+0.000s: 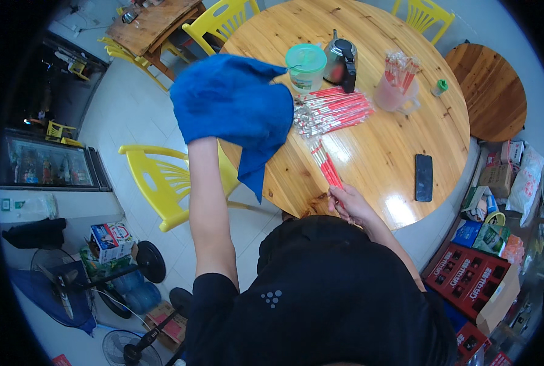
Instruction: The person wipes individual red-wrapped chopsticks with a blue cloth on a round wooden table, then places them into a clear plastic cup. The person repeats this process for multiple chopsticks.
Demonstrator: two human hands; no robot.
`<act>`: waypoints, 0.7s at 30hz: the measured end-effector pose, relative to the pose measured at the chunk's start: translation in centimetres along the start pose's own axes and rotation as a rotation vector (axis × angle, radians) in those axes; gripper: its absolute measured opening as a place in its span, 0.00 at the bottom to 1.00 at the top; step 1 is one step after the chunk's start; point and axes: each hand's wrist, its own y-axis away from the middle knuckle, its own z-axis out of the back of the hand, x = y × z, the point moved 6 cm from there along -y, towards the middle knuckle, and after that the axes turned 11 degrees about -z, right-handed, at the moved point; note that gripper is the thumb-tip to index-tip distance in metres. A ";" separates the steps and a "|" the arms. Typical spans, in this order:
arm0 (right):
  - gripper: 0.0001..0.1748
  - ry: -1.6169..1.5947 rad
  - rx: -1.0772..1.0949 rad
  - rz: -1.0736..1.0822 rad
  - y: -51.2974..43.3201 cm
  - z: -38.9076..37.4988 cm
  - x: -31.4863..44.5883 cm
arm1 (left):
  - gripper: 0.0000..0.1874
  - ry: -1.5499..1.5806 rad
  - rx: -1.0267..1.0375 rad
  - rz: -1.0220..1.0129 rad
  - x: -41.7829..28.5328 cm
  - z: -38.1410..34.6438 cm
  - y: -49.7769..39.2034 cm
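A blue cloth [235, 100] covers my left hand and bears on it, raised over the table's left edge. Only my left forearm [210, 192] and wrist show below it; the fingers are hidden. With my right hand [352, 201] I grip the lower ends of a small bundle of red-and-white wrapped chopsticks [327, 167] at the near edge of the round wooden table [368, 151]. Beyond that bundle lies a larger pile of wrapped chopsticks [336, 112]. More wrapped chopsticks [400, 71] stand in a pinkish plastic jug [394, 98] farther right.
Behind the pile stand a green-lidded tub [306, 66] and an electric kettle [338, 64]. A smartphone [423, 177] and a small green-capped container [440, 87] lie to the right. A yellow chair [162, 183] is at my left. Red crates [468, 279] and fans [130, 350] stand on the floor.
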 end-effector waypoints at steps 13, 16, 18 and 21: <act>0.16 -0.018 0.012 0.050 0.6 -0.8 1.1 | 0.11 0.515 0.223 0.232 -4.7 -3.9 13.8; 0.17 0.040 -0.025 0.099 0.4 -1.7 2.8 | 0.11 0.450 0.233 0.122 -11.7 -3.0 13.0; 0.21 0.084 -0.076 0.118 -0.3 -2.5 3.5 | 0.11 0.699 0.204 0.347 -14.8 -3.7 13.9; 0.24 0.262 -0.101 0.117 -1.9 -4.0 3.0 | 0.12 0.808 0.231 0.528 -18.5 -5.0 16.4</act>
